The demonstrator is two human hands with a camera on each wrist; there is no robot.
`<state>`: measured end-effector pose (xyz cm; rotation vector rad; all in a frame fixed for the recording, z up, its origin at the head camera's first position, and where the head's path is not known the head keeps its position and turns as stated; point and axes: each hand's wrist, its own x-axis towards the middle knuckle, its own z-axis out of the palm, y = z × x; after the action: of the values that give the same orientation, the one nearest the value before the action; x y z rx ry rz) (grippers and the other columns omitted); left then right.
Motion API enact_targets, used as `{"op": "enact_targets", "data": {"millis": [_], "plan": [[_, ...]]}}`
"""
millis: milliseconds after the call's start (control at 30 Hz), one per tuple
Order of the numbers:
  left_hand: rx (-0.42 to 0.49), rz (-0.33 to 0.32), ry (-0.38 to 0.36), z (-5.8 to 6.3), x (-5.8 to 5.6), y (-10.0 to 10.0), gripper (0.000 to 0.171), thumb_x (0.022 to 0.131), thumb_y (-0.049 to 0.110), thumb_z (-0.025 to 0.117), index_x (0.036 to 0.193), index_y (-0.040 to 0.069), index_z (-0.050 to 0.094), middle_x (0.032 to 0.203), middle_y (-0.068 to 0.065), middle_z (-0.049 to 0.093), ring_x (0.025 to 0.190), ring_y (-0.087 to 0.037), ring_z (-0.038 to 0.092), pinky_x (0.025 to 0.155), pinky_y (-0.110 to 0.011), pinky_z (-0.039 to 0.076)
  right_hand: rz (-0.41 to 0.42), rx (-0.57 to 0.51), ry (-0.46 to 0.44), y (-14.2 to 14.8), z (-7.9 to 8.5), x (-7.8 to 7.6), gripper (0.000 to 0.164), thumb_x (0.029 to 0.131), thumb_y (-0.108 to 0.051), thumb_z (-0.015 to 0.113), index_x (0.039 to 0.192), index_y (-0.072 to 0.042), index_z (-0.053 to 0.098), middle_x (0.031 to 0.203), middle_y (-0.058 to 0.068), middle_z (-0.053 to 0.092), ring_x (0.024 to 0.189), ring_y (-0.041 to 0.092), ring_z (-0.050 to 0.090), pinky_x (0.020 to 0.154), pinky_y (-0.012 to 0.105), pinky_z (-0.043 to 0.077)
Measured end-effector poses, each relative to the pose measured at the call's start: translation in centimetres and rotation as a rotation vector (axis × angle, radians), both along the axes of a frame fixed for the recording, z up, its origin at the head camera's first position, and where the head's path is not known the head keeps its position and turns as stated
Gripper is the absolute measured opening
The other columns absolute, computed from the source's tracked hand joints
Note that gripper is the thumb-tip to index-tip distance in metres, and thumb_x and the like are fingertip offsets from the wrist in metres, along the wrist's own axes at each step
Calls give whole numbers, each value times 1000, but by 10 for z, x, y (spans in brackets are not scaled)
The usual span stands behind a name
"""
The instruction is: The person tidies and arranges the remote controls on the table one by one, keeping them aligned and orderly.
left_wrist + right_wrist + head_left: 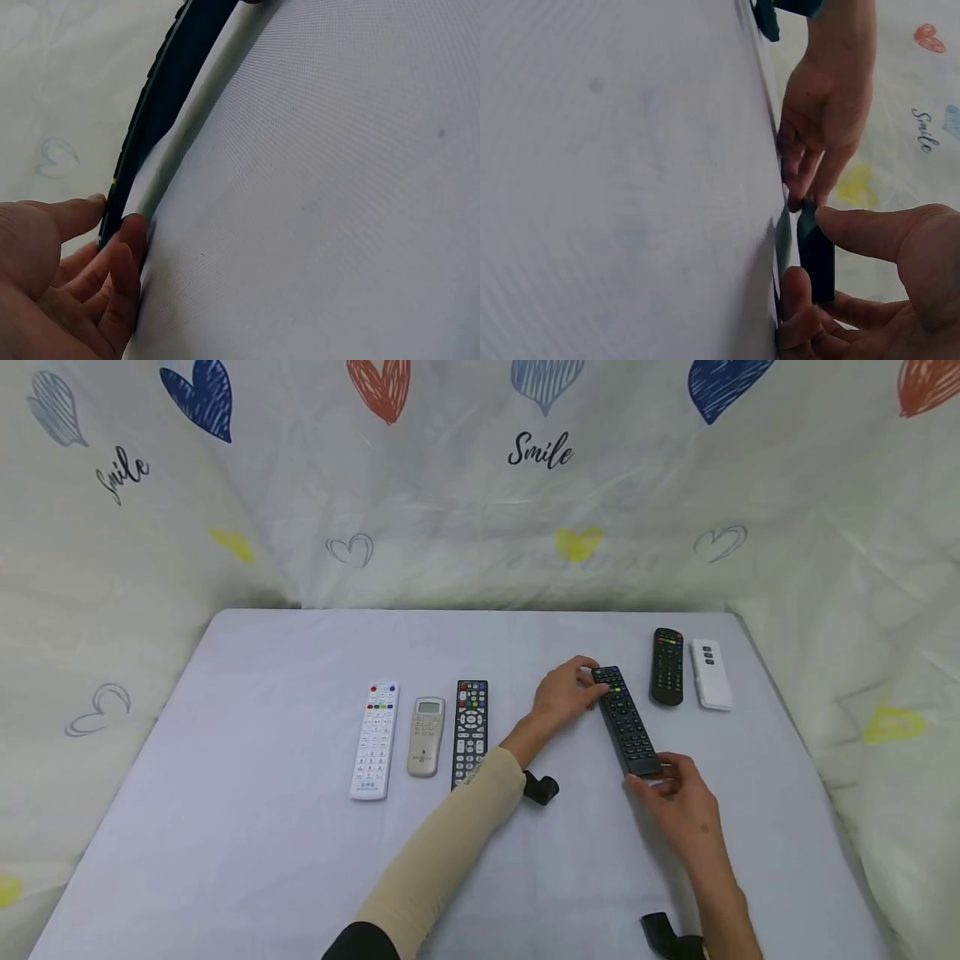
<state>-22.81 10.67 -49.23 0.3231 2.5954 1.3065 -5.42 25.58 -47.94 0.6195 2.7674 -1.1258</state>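
A long black remote control (627, 720) is held at both ends, tilted slantwise over the right half of the table. At its far end my left hand (564, 695) pinches it, thumb on the button face and fingers beneath, as the left wrist view shows with the remote's edge (161, 97). My right hand (681, 810) grips the near end between thumb and fingers; in the right wrist view the remote's end face (817, 255) sits between them. A gap shows between the remote's underside and the white tabletop.
Left of my forearm lie a white remote (374, 742), a small beige remote (426, 737) and a black-and-grey remote (471, 718), partly covered by the sleeve (450, 843). Back right are a short black remote (667, 666) and a white remote (711, 674). A patterned curtain (450, 502) surrounds the table (225, 827).
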Motion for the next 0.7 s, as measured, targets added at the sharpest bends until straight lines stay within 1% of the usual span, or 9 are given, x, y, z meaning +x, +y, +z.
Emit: {"op": "enact_targets", "data": {"millis": [100,233,367,533,700], "plan": [[0,-6,1,0,0,-2,43,100,34,71,139,20,62,96,4,80,76,-4,64,83,-20,48,17,-18,-13,-6,0,-1,72,94,-28,77,148,4,42,126,30,62,105,33,62,66,22,46],[15,-20,-21,1,1,-4,43,100,31,72,140,18,62,96,2,80,71,-2,62,75,-19,44,33,-20,-16,-12,0,1,72,94,-26,77,147,6,40,123,30,62,102,33,62,65,22,46],[26,-30,-34,3,2,-4,43,99,29,73,139,17,63,97,0,80,66,-1,60,70,-18,41,37,-17,-3,-16,0,3,73,94,-24,77,151,2,38,124,28,60,100,31,63,66,22,45],[24,-44,-22,4,1,-5,44,99,28,73,140,16,62,98,0,80,67,-2,60,70,-18,41,46,-13,38,-18,-1,4,76,93,-21,79,156,-6,37,121,24,61,94,27,62,65,22,44],[3,-64,-14,8,0,-8,47,100,29,71,144,16,61,97,1,79,70,-3,60,72,-18,41,60,-18,58,-21,0,3,77,94,-22,79,157,-8,37,119,23,61,91,24,62,65,22,44]]}}
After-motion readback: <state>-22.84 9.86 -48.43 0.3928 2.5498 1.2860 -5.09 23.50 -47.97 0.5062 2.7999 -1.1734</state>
